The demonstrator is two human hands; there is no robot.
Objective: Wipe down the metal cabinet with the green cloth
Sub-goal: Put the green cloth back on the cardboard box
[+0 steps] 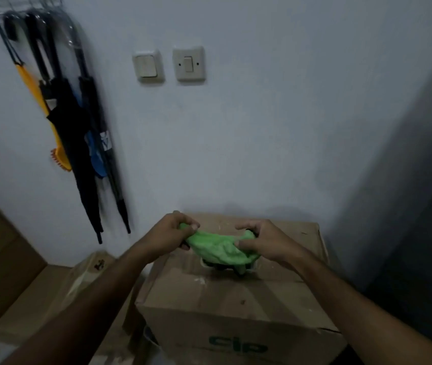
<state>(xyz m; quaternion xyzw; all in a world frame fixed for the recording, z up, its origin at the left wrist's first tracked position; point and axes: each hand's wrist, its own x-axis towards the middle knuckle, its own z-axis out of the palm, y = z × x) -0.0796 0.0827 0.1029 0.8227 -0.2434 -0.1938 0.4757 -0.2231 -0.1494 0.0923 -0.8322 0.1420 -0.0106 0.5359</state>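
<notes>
At the far left, folded umbrellas (88,143) and a yellow brush (49,122) hang against the pale wall (262,127), with flattened cardboard (1,259) leaning below them. Further right on the wall we see two light switches (168,65) side by side. In the near middle our left hand (168,234) pinches the left end of the green cloth (221,246), thumb and fingers closed on the fabric. The cloth is bunched and stretched between both hands, held just above the top of a brown cardboard box (225,299) that carries green lettering on its near face. Our right hand (263,242) grips the cloth's right end, fingers curled around it. At the far right stands a dark grey upright surface (417,196); we cannot tell whether it is the metal cabinet.
</notes>
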